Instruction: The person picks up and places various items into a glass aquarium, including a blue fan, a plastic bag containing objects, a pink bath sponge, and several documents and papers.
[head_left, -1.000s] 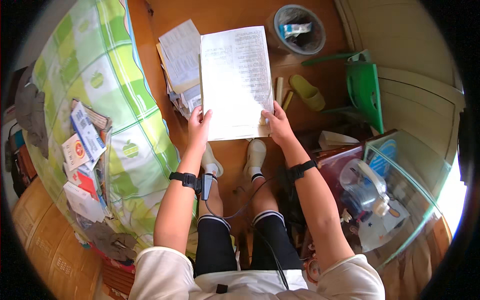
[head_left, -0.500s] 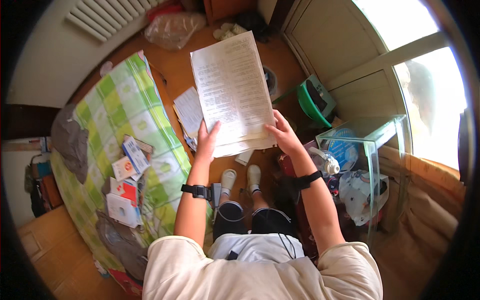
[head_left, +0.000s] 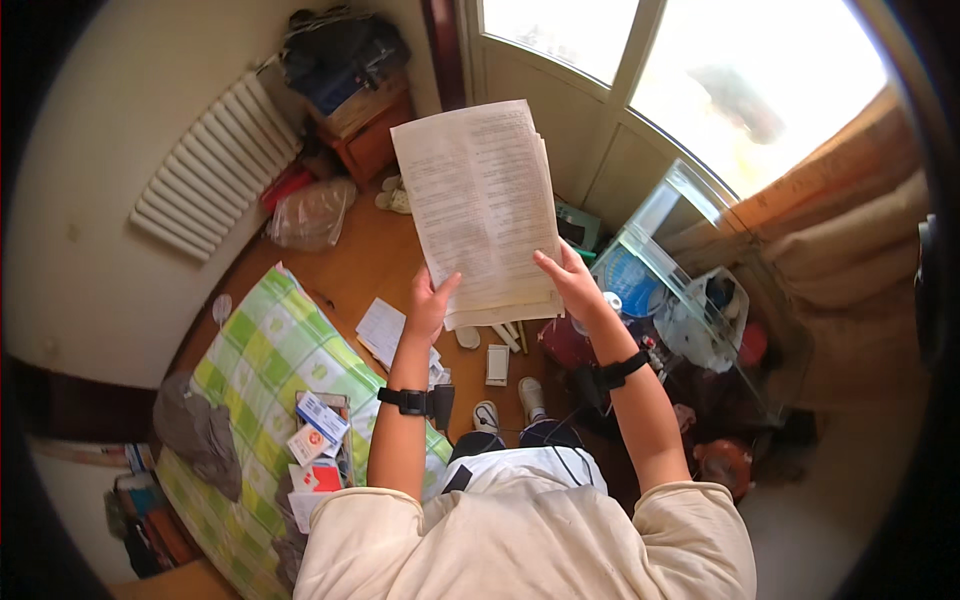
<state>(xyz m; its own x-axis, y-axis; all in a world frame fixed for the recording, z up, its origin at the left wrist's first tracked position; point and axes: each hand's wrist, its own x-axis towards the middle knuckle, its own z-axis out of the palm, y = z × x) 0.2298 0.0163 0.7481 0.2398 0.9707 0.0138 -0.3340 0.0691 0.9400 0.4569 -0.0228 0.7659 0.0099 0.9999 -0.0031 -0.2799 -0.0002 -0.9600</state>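
Note:
A stack of printed paper sheets is raised in front of me, held by both lower corners. My left hand grips the lower left edge, its thumb lying on the top sheet. On the lower right edge, my right hand is closed the same way, thumb on top. The fingers of both hands are hidden behind the stack. Dense text in two columns covers the top page. More loose papers lie on the floor below my left hand.
A bed with a green checked cover stands at left, bearing small boxes. A glass tank is at right, by a white plastic bag. Farther off are a radiator, a wooden cabinet and a clear plastic bag.
My view has turned and lifted, bringing the radiator, cabinet and windows further into the picture. Both hands still hold the paper stack, which sits slightly lower and more to the right in the picture.

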